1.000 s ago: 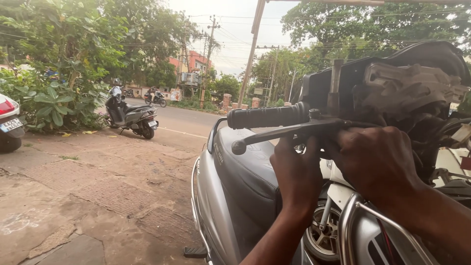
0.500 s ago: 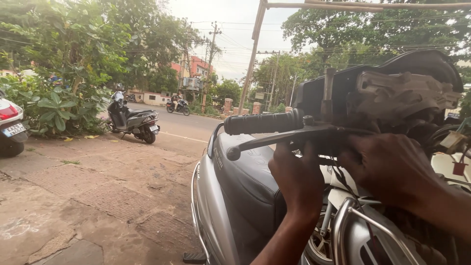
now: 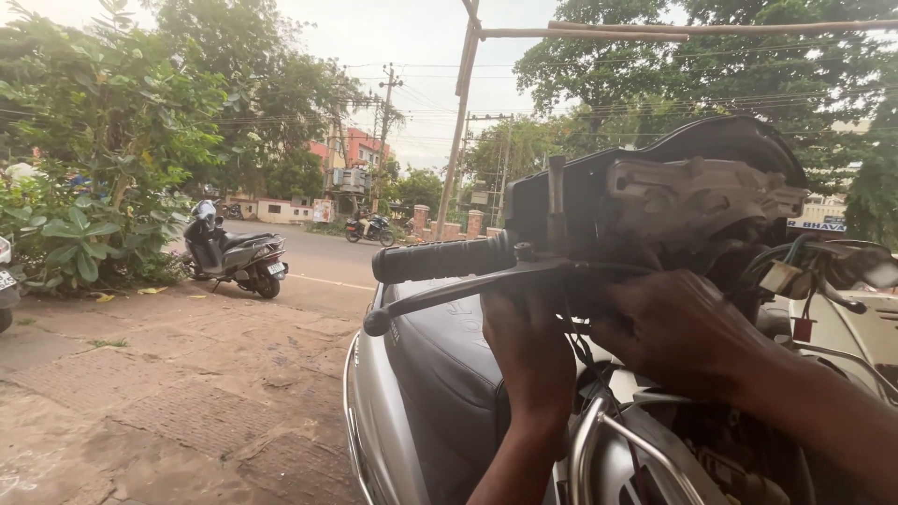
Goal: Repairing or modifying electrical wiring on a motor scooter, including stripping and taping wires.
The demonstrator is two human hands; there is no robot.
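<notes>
**Two hands under a scooter's handlebar at the roadside**

Paved ground [image 3: 168, 411], reddish and patchy, spreads out at the left beside a silver scooter [image 3: 383, 421] whose dark seat [image 3: 449, 374] fills the lower middle. Nearest the camera, two bare forearms rise from the bottom edge. The left hand [image 3: 528, 351] reaches up with its back to the camera, and its fingertips disappear under the brake lever [image 3: 468, 287]; whether they are curled on something or merely pressing cannot be told. The right hand [image 3: 678, 327] sits just beside it, fingers bent inward against the underside of the handlebar housing [image 3: 655, 206], apparently closed over the cables and parts there, though what exactly it grips is hidden. A chrome rail [image 3: 599, 440] curves below the wrists.

Just above the hands, the black rubber grip [image 3: 440, 259] juts out to the left, with the lever running under it and ending in a small ball. The housing looks opened up, a grey worn inner part showing beneath the dark cover. Loose wiring and a small connector [image 3: 781, 278] hang at the right.

Farther off, a parked dark scooter [image 3: 234, 252] stands at the edge of leafy bushes [image 3: 94, 187]. Beyond it runs a road [image 3: 318, 266] with a motorcycle [image 3: 369, 227], a low wall, utility poles, trees and a pale sky. A bamboo frame [image 3: 468, 93] crosses overhead.
</notes>
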